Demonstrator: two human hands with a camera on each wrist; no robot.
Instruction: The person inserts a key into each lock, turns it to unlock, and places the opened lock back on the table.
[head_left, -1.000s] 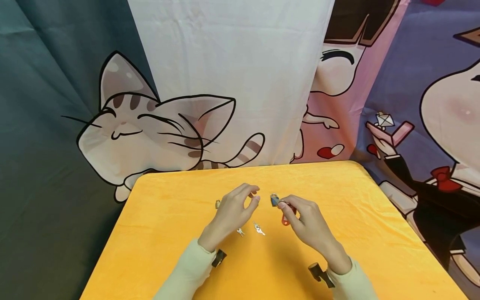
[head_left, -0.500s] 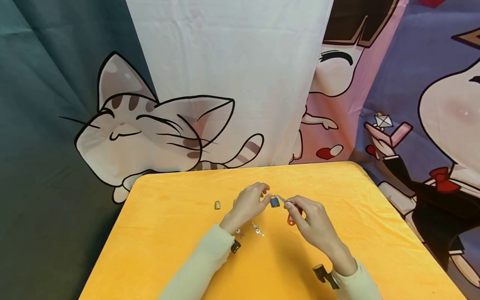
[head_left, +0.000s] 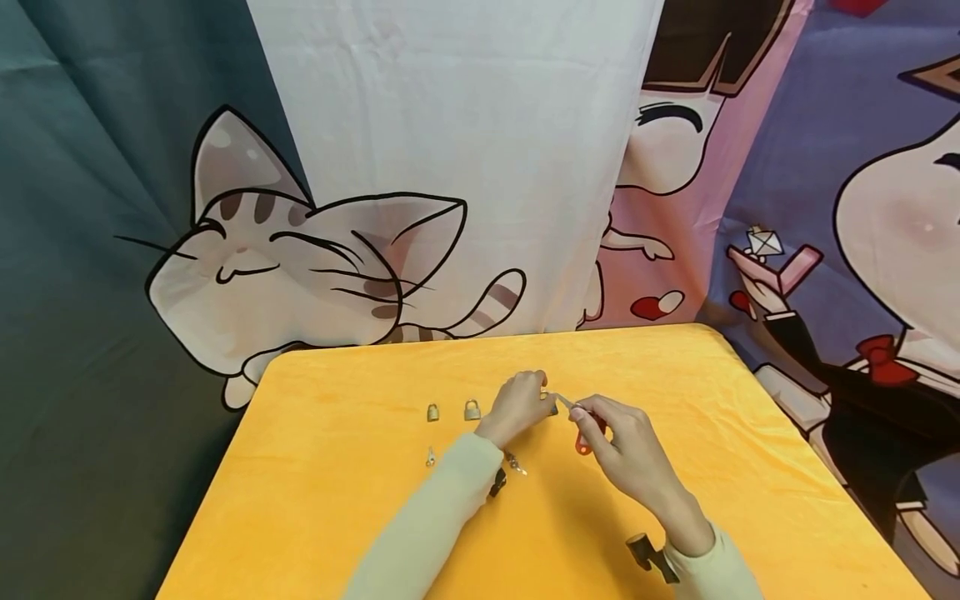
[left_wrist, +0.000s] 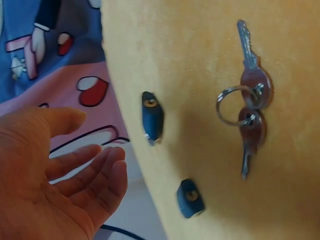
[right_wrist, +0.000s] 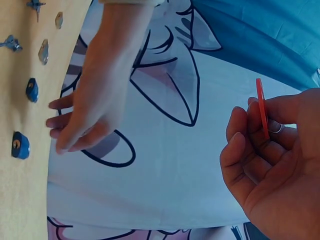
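The left hand point(head_left: 520, 407) hangs with fingers loosely bent and thumb apart, holding nothing; the larger blue padlock point(right_wrist: 20, 145) lies on the desk point(head_left: 330, 500) just beyond its fingertips, toward the right hand point(head_left: 618, 437), keyhole end facing the person; the left hand is nearer; the right hand pinches a metal key point(head_left: 562, 401) pointing toward the left, plus a red piece point(right_wrist: 261, 102); a brass-coloured padlock point(head_left: 472, 413) lies left of the left hand.
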